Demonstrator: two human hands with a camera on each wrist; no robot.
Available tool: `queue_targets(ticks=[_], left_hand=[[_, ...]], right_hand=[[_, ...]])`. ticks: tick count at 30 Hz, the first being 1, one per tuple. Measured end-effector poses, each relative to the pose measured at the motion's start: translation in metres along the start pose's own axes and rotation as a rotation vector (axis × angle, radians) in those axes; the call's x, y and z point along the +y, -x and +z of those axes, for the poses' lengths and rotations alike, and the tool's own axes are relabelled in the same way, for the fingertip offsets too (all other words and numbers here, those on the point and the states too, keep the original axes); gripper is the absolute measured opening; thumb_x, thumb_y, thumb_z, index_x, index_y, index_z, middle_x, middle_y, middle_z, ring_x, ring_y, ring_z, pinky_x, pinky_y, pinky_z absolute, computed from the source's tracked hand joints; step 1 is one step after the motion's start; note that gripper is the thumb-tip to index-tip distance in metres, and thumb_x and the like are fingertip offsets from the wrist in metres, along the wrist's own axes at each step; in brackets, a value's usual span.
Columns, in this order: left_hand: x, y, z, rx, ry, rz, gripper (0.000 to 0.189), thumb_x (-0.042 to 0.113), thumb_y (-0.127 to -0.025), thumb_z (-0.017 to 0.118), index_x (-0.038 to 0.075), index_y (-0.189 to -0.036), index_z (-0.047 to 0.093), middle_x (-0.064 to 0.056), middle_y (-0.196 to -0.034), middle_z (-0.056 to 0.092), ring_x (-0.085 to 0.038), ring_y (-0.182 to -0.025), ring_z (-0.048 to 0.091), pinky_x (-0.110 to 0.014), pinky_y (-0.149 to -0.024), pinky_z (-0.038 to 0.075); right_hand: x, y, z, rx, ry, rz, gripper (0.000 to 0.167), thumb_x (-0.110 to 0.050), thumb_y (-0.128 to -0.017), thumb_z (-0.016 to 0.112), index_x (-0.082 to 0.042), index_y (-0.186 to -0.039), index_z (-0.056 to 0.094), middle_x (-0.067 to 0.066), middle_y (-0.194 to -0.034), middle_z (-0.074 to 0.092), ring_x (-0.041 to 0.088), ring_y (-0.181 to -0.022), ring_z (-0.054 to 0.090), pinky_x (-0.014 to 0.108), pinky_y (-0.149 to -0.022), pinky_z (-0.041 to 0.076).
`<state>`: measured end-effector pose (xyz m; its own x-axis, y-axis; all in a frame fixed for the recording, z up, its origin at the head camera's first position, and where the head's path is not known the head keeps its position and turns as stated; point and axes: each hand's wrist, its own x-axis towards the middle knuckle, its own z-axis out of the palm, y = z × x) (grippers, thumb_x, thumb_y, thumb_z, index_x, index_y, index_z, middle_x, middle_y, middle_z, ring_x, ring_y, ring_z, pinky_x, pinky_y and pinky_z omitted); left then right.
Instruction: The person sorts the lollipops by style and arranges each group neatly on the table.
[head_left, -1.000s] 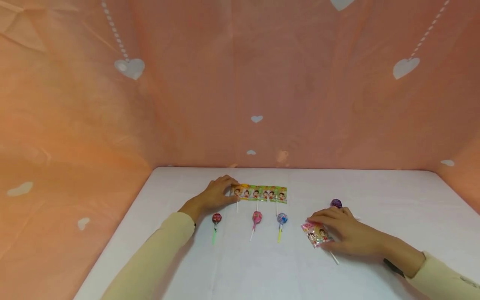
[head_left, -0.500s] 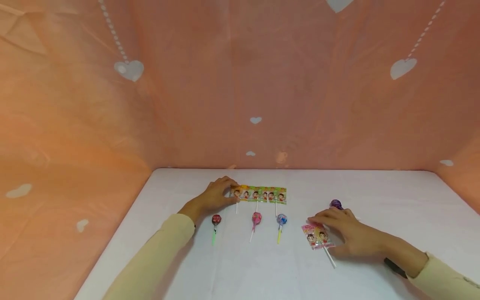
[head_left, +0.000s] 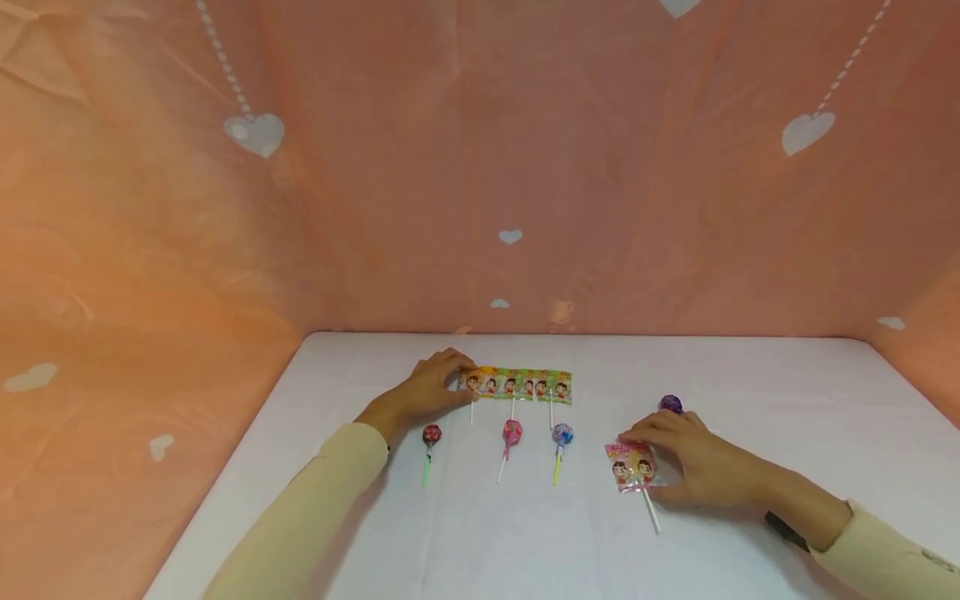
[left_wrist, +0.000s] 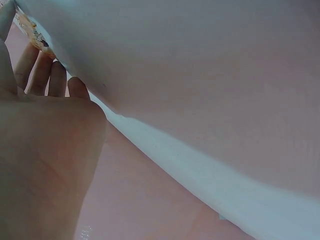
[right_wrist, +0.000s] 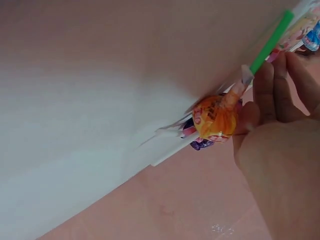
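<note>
My left hand [head_left: 431, 387] holds the left end of a row of flat-wrapped lollipops, thumb and fingers at the edges of the yellow lollipop [head_left: 487, 382]. Green lollipops [head_left: 555, 387] continue that row to the right. In the left wrist view the fingers touch its orange wrapper [left_wrist: 33, 31]. My right hand [head_left: 697, 462] grips a pink flat-wrapped lollipop [head_left: 632, 467] by its edges, the white stick pointing toward me. An orange round lollipop [right_wrist: 216, 119] with a green stick lies beside the right hand in the right wrist view; the hand hides it from the head view.
Three round lollipops lie in a front row: a red one [head_left: 431, 434], a pink one [head_left: 512, 433] and a blue one [head_left: 562, 435]. A purple lollipop [head_left: 671, 404] lies behind the right hand. The white table [head_left: 510, 542] meets an orange cloth [head_left: 390, 208] at the back.
The pink flat-wrapped lollipop has turned in my right hand, so its stick points more straight toward me. My left hand has stayed at the row.
</note>
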<state>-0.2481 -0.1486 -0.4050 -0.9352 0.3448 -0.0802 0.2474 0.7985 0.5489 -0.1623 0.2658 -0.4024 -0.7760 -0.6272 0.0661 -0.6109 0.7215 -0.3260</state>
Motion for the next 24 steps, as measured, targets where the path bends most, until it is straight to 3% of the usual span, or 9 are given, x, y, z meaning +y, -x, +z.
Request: queue_targets(ticks=[6,13,17,24], left_hand=[[0.0005,-0.0034,-0.0031,-0.016,-0.015,0.003,0.052,0.043,-0.093,0.068,0.026,-0.14,0.052,0.004,-0.149,0.045,-0.031,-0.138,0.037,-0.055,-0.117,0.029],[0.0001,-0.0041,-0.0033,-0.017,0.001,-0.005,0.052,0.043,-0.092,0.069,0.026,-0.138,0.053,0.004,-0.148,0.046,-0.026,-0.143,0.034,-0.055,-0.12,0.026],[-0.0018,-0.0048,-0.0012,-0.015,0.003,0.001,0.051,0.042,-0.092,0.069,0.026,-0.138,0.053,0.005,-0.146,0.047,-0.023,-0.144,0.034,-0.054,-0.121,0.024],[-0.0048,-0.0044,0.0007,-0.004,0.005,0.037,0.05,0.041,-0.092,0.07,0.022,-0.135,0.055,0.002,-0.144,0.049,-0.026,-0.143,0.036,-0.055,-0.12,0.023]], right_hand=[[0.0032,-0.0017,-0.0009,0.046,0.016,-0.028,0.057,-0.034,-0.072,0.083,-0.028,-0.125,0.065,-0.018,-0.123,0.058,0.011,-0.117,0.05,0.033,-0.099,0.035],[0.0075,-0.0057,0.0007,0.128,0.076,-0.123,0.05,-0.031,-0.071,0.084,-0.024,-0.118,0.069,-0.02,-0.109,0.064,0.004,-0.103,0.058,0.028,-0.089,0.034],[0.0084,-0.0067,0.0022,0.147,0.091,-0.138,0.048,-0.032,-0.071,0.084,-0.024,-0.116,0.069,-0.022,-0.106,0.064,0.001,-0.101,0.058,0.027,-0.084,0.034],[0.0092,-0.0066,0.0037,0.151,0.11,-0.139,0.047,-0.033,-0.071,0.083,-0.023,-0.115,0.071,-0.021,-0.107,0.064,0.002,-0.101,0.058,0.027,-0.087,0.033]])
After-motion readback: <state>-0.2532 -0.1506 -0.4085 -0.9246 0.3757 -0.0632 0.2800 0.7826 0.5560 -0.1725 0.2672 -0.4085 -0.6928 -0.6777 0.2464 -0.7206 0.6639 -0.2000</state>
